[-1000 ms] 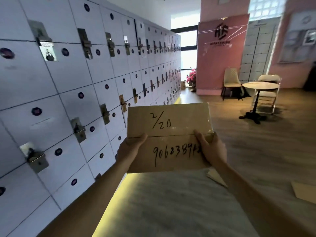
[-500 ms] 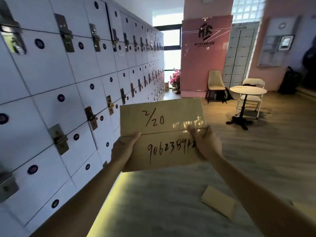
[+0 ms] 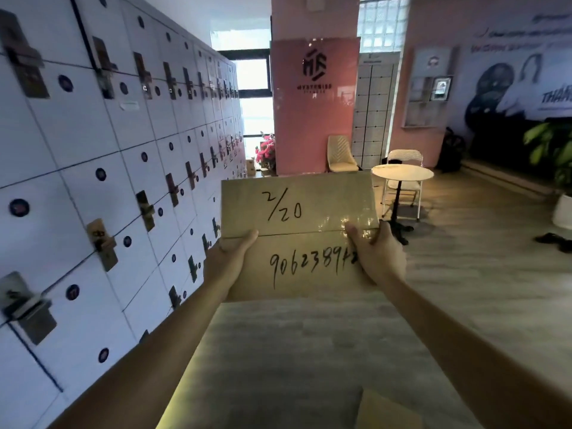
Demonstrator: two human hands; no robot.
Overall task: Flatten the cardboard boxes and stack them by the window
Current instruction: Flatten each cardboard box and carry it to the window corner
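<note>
Left hand grips the box at its left edge, right hand at its right edge. Box held at frame centre, long axis left-right. Window lies beyond it, upper centre, well apart.

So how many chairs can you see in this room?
2. A beige chair by the pink wall, and a white folding chair behind the round table. More may be hidden.

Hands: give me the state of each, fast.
Left hand: grips the left edge of the cardboard box, thumb on top.
Right hand: grips the box's right edge.
</note>
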